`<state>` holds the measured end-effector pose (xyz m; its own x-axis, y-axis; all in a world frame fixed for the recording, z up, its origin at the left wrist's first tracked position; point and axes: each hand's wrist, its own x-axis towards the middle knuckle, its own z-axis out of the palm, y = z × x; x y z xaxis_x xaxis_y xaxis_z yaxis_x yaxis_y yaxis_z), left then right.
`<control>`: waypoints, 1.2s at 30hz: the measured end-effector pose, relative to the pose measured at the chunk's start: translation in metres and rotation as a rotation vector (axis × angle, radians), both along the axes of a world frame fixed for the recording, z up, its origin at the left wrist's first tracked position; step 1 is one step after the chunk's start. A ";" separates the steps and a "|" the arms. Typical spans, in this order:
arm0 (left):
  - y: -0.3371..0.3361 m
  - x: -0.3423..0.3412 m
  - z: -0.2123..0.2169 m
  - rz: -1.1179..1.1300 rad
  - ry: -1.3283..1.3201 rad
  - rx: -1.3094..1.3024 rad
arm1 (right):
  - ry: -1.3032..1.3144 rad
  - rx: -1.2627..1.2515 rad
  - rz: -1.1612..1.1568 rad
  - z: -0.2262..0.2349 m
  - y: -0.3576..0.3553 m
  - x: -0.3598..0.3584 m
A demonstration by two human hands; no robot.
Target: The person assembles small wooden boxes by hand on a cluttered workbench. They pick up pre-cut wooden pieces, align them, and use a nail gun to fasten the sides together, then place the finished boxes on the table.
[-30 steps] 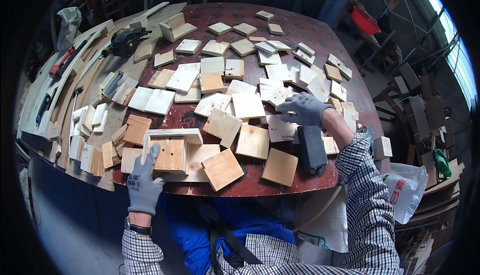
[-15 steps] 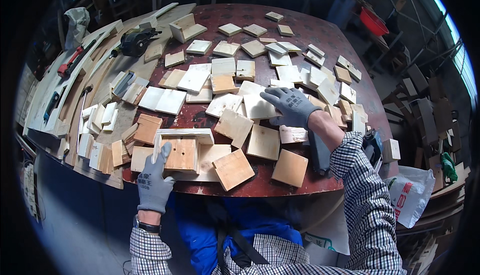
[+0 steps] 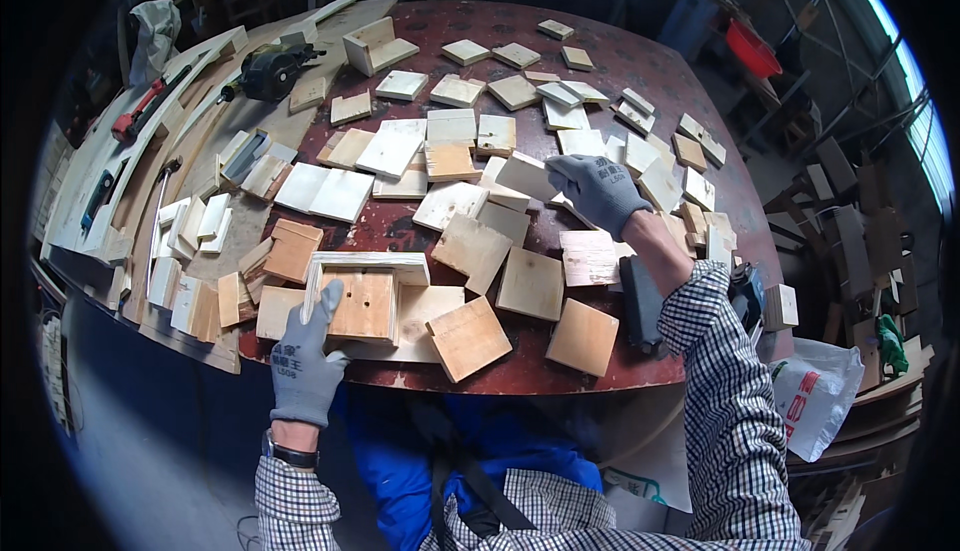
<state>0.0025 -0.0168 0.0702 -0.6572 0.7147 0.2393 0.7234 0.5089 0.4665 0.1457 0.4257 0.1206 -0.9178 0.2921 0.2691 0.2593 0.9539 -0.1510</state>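
A small box-like assembly of wooden boards point(image 3: 365, 306) with two dark holes stands at the table's near edge. My left hand point(image 3: 306, 369), in a grey glove, grips its near left corner, one finger lying along the wood and the thumb out at the front. Farther to the right, my gloved right hand point(image 3: 603, 194) pinches the right edge of a pale wooden block point(image 3: 526, 176), which is tilted up from the pile. Its fingertips are partly hidden. Several square wooden blocks lie between my hands, among them a pale one point(image 3: 530, 283) and an orange-brown one point(image 3: 582, 337).
Many loose blocks cover the dark red table point(image 3: 640, 31). At the left, long boards carry a black power tool point(image 3: 270, 76), a red-handled tool point(image 3: 145, 116) and a hammer point(image 3: 170, 167). A dark grey object point(image 3: 643, 301) lies under my right forearm. A white bag point(image 3: 815, 396) hangs right.
My right hand has closed on a pale block and tilted it up, shifting slightly to the right. My left hand stays at the wooden assembly.
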 end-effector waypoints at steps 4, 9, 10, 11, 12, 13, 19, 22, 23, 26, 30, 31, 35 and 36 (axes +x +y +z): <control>0.000 0.000 -0.002 -0.003 0.009 0.005 | 0.085 -0.399 -0.071 0.015 0.002 0.007; 0.001 0.001 0.000 0.017 -0.016 -0.014 | 0.193 -0.205 -0.108 0.008 0.007 0.015; 0.001 0.002 0.001 0.020 -0.020 -0.021 | 0.237 -0.076 -0.103 0.005 0.010 0.016; 0.002 0.002 0.001 0.020 -0.027 -0.022 | 0.222 -0.012 -0.141 0.003 0.012 0.018; 0.001 0.002 0.002 0.025 -0.031 -0.023 | 0.209 0.052 -0.174 0.005 0.011 0.017; 0.001 0.002 0.003 0.029 -0.036 -0.024 | 0.195 0.115 -0.208 0.006 0.010 0.015; 0.002 0.004 0.005 0.027 -0.031 -0.017 | 0.192 0.308 0.023 -0.012 0.013 0.016; 0.001 0.003 0.003 0.038 -0.032 -0.016 | 0.077 0.351 0.046 -0.018 0.003 0.011; 0.000 0.003 0.003 0.035 -0.033 -0.013 | -0.025 0.359 0.032 -0.016 -0.002 0.011; 0.001 0.004 0.003 0.031 -0.038 -0.012 | -0.404 0.345 -0.096 -0.005 -0.017 -0.004; 0.003 0.003 0.006 0.028 -0.029 -0.033 | -0.079 0.171 0.027 -0.004 -0.043 -0.028; 0.003 0.003 0.006 0.026 -0.022 -0.035 | -0.057 0.045 0.102 -0.008 -0.050 -0.038; -0.002 0.002 0.002 0.030 -0.023 -0.021 | -0.469 -0.011 0.074 0.003 -0.109 -0.063; -0.001 0.002 0.001 0.020 0.009 -0.006 | -0.584 -0.011 0.086 0.018 -0.126 -0.060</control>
<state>0.0042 -0.0178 0.0715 -0.6693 0.7028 0.2410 0.7171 0.5261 0.4572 0.0860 0.2995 0.1389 -0.9337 0.2098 -0.2901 0.2241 0.9744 -0.0166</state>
